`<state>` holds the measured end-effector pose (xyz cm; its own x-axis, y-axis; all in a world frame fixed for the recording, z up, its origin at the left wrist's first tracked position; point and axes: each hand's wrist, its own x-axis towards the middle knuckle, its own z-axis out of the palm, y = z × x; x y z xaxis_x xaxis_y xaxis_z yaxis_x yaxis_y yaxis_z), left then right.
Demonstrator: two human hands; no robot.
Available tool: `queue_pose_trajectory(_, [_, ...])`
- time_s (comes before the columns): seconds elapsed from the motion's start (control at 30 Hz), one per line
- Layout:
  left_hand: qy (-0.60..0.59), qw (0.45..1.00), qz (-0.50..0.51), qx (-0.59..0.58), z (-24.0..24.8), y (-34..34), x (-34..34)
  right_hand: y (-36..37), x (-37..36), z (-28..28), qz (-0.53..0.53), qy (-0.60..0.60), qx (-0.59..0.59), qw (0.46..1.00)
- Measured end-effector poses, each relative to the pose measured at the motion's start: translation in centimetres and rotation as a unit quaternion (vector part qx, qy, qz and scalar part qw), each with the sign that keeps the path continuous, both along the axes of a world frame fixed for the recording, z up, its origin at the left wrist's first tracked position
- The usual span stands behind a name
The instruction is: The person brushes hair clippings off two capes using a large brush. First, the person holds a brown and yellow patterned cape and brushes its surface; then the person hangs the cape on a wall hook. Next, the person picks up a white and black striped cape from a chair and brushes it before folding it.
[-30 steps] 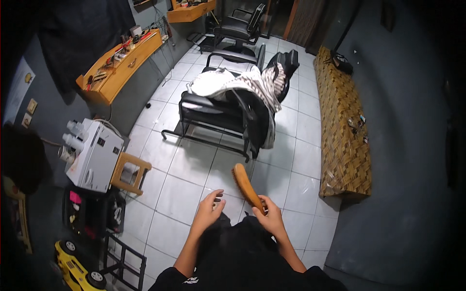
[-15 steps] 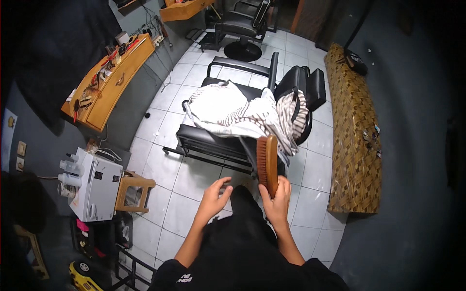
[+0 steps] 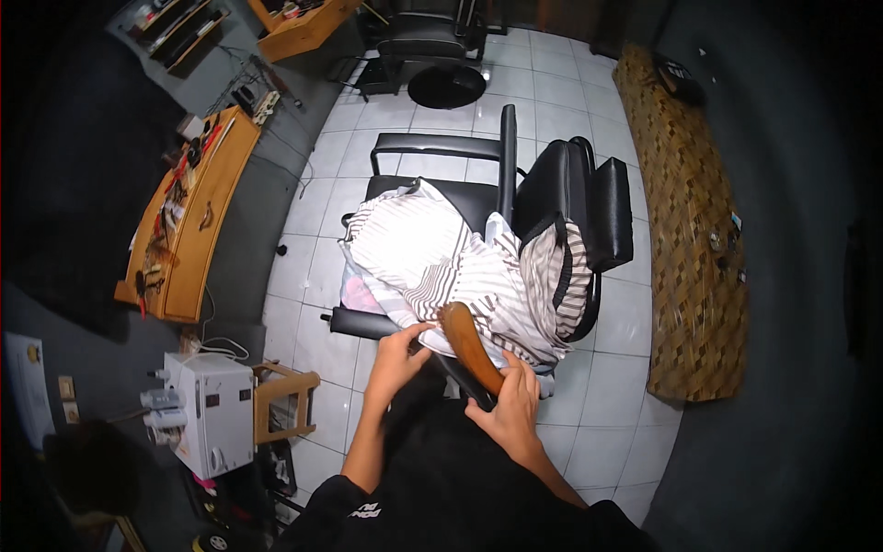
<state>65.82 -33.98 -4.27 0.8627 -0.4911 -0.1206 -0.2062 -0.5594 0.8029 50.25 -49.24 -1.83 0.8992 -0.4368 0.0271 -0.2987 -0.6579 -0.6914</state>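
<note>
The brush [image 3: 471,348] is a long, curved piece of smooth brown wood with a rounded far end. It slants, far end up and to the left, near end down in the right grip [image 3: 511,411]. Its bristles are mostly turned out of sight, a short brown fringe showing at the far left edge. Beyond it, the striped cloth [image 3: 414,244], white with brown lines and a black band, lies rumpled across the seat and against the backrest of the black chair [image 3: 550,189], its left part glaringly bright.
</note>
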Motion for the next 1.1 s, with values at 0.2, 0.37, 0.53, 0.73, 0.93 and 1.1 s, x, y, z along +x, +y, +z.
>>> queue_pose_trajectory(0.2, [0.125,0.978,-0.164,-0.036,0.1,-0.3,8.3,0.1,0.9,0.2,-0.028,-0.004,0.001,1.0])
queue_pose_trajectory(0.37, [0.042,0.983,-0.143,-0.103,0.8,-6.6,11.0,1.1,1.6,0.8,-0.084,-0.045,-0.036,0.995])
queue_pose_trajectory(0.53, [-0.003,0.963,-0.078,-0.259,1.1,-12.5,12.1,2.3,1.2,0.3,-0.14,-0.069,-0.096,0.983])
queue_pose_trajectory(0.73, [-0.054,0.92,-0.383,-0.056,-3.1,-13.3,13.7,2.8,2.1,0.0,-0.114,-0.007,-0.116,0.987])
queue_pose_trajectory(0.93, [0.07,0.898,-0.427,-0.081,-0.9,-8.8,13.7,1.6,2.3,-1.0,-0.118,-0.01,-0.111,0.987])
queue_pose_trajectory(1.1, [0.029,0.885,-0.449,-0.122,-3.7,-5.8,12.6,0.9,2.4,-1.2,-0.104,-0.017,-0.088,0.991])
